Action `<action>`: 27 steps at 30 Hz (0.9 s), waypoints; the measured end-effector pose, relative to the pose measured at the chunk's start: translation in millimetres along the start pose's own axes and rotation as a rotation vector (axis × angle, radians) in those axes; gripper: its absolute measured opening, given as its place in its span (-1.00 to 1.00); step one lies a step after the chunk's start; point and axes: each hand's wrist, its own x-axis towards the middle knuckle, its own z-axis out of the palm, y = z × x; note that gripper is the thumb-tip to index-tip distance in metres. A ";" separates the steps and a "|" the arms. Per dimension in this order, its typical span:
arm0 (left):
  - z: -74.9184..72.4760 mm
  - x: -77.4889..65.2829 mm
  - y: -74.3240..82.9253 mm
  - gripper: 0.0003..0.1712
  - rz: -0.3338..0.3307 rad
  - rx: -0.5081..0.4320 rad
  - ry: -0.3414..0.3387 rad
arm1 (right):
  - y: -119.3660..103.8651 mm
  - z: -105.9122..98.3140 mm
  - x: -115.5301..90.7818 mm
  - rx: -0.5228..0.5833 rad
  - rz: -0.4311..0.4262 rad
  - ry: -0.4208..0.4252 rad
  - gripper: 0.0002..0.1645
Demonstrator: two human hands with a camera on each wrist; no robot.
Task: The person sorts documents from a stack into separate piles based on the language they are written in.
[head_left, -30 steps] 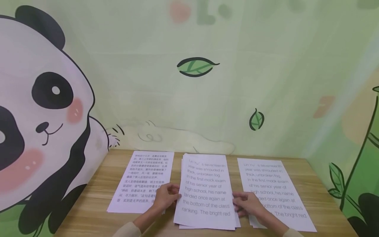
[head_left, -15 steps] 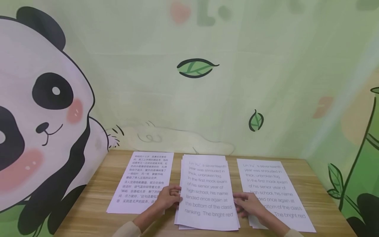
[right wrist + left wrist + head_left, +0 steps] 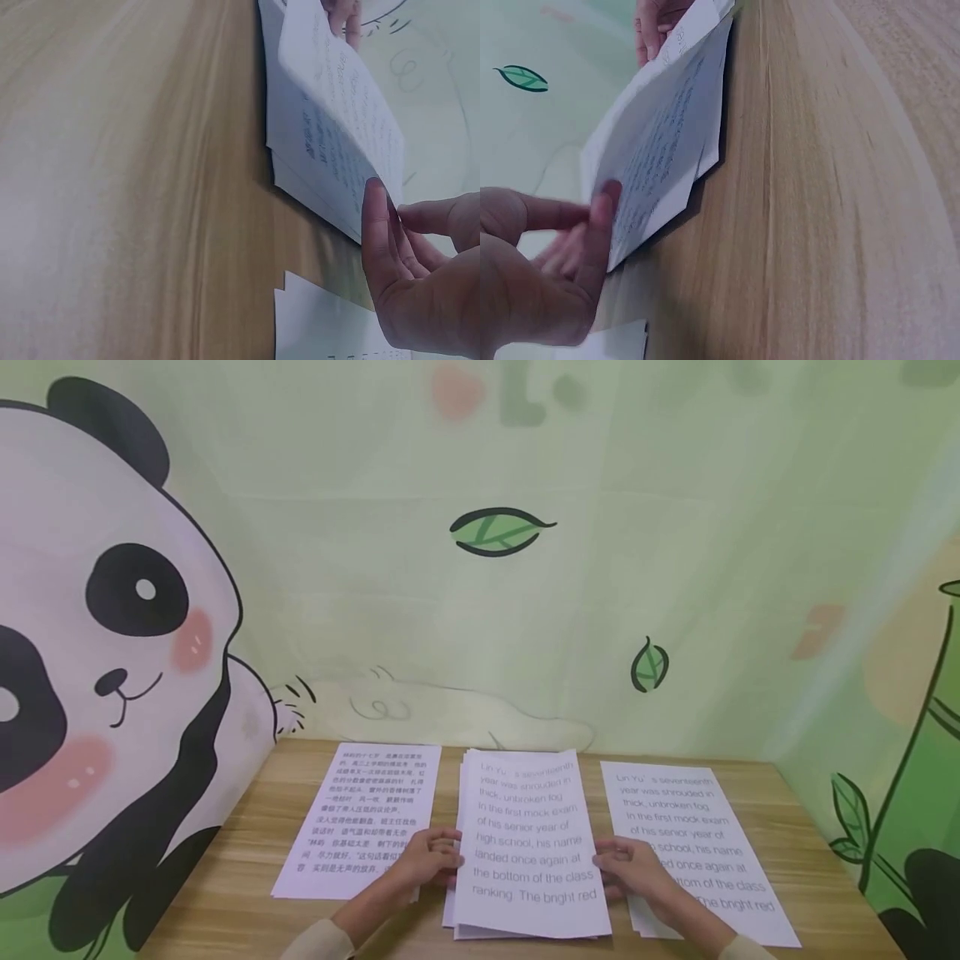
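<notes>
A printed English sheet of paper (image 3: 528, 843) is raised at its sides over the middle stack, bowed so that its lines of text look wavy. Its left edge is pinched between the thumb and fingers of my left hand (image 3: 429, 862). On the opposite edge, my right hand (image 3: 636, 875) pinches it the same way. Beneath it, the left wrist view shows a printed lower sheet (image 3: 660, 154) lying on the table, and the right wrist view shows that lower paper (image 3: 289, 127) too. The raised sheet hides most of this stack in the head view.
Chinese-printed paper (image 3: 352, 835) lies left of the middle stack, partly behind my left hand. To the right is another English-printed pile (image 3: 738, 860), partly covered by my right hand. The wooden table (image 3: 225, 918) meets a panda-printed backdrop (image 3: 375, 568) at its rear edge.
The top English sheet has come up off the middle stack and shifted slightly right, bending as it rises. Both hands stay at its side edges, moving only a little.
</notes>
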 end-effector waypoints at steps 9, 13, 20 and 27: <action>3.0 1.4 2.0 -0.41 0.015 -0.036 0.000 | -7.3 -10.2 -2.6 0.024 0.005 0.007 -0.40; 6.5 0.8 3.3 -0.41 0.066 -0.041 0.000 | -8.3 -14.4 -3.9 0.033 0.005 0.008 -0.38; 11.7 0.0 4.4 -0.44 0.116 -0.015 0.016 | -8.1 -20.9 -6.4 0.054 -0.018 0.034 -0.34; 19.0 3.7 1.8 -0.52 0.163 0.070 0.015 | -5.8 -29.5 -8.2 0.067 -0.028 0.047 -0.35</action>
